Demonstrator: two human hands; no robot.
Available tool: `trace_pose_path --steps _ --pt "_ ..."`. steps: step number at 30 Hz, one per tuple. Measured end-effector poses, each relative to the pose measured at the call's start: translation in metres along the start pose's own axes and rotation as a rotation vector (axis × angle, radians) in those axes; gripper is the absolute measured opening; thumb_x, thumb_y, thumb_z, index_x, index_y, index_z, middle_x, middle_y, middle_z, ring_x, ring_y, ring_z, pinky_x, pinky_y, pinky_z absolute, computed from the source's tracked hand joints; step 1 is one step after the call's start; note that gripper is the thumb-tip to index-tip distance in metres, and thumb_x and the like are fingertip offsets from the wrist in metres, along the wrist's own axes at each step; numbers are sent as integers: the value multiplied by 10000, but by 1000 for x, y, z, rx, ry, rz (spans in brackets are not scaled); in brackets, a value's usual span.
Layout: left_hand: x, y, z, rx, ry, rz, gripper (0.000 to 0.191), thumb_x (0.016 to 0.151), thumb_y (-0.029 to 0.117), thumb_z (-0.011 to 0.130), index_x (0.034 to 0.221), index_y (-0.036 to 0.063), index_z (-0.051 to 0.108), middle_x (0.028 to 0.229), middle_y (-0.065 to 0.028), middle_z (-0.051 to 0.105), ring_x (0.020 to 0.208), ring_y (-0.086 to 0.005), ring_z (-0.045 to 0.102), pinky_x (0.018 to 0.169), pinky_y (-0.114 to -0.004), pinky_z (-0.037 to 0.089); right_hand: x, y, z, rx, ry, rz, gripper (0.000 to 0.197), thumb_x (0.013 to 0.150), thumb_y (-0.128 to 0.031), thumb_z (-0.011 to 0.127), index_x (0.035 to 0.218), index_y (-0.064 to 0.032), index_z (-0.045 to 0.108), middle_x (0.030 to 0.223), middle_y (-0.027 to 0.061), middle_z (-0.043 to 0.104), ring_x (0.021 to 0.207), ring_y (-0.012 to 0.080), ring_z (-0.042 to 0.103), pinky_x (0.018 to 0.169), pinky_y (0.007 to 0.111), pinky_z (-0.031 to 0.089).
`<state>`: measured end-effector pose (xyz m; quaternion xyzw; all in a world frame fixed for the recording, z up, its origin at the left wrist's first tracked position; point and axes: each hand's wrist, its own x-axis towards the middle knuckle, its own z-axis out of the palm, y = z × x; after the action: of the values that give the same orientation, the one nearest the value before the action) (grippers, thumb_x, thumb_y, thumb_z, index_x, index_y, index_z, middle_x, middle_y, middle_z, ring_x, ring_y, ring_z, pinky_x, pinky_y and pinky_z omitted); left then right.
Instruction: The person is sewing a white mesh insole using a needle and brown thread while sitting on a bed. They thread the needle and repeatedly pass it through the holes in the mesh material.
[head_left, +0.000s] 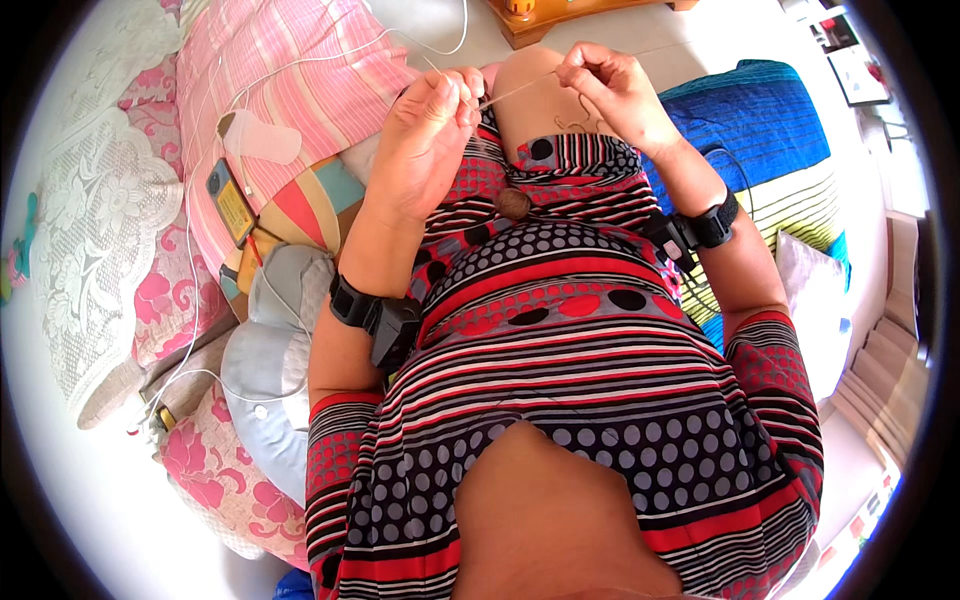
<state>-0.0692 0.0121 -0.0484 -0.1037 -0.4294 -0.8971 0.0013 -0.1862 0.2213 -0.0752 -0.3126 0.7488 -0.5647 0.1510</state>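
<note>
My left hand (439, 124) is raised over my lap, its fingers pinched on a thin pale strand, with a slim pointed stick, perhaps a needle or hook, jutting up from them. The light brown thread (523, 88) runs taut from there to my right hand (611, 86), whose thumb and index finger pinch its other end. Loose curly thread (581, 116) hangs by my bare knee below the right hand. A small brown ball of yarn (513, 203) rests on the patterned dress in my lap. What exactly sits inside the left fingers is hidden.
At left, a phone or power bank (230, 202) with a plugged cable lies on the pink striped cloth (300, 67), beside a pale pouch-like item (262, 137). A white cable (196, 300) loops there. Blue bedding (750, 127) lies at right; a wooden furniture base (555, 16) stands ahead.
</note>
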Motion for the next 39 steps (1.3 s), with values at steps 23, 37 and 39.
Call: trace_pose_path --steps 23,37,39 --pt "-29 -42 5 8 -80 -322 198 871 193 597 725 69 549 819 -28 543 753 -94 450 681 -210 348 -92 53 -85 -509 261 214 138 826 -96 604 754 -1 535 567 0 445 539 44 368 487 221 340" --pt "-31 -39 -19 -202 262 -274 161 960 241 452 914 106 526 824 -4 534 703 -96 468 672 -233 398 -76 -19 -37 -617 245 -224 122 811 -28 611 932 -14 614 894 88 611 715 186 581 653 279 474" --pt "-30 -36 -24 -187 299 -245 155 962 232 449 904 105 517 780 -3 514 705 -100 470 682 -237 394 -68 -36 -11 -422 -95 -458 127 821 -42 594 945 -25 614 922 101 604 745 249 593 684 316 485"
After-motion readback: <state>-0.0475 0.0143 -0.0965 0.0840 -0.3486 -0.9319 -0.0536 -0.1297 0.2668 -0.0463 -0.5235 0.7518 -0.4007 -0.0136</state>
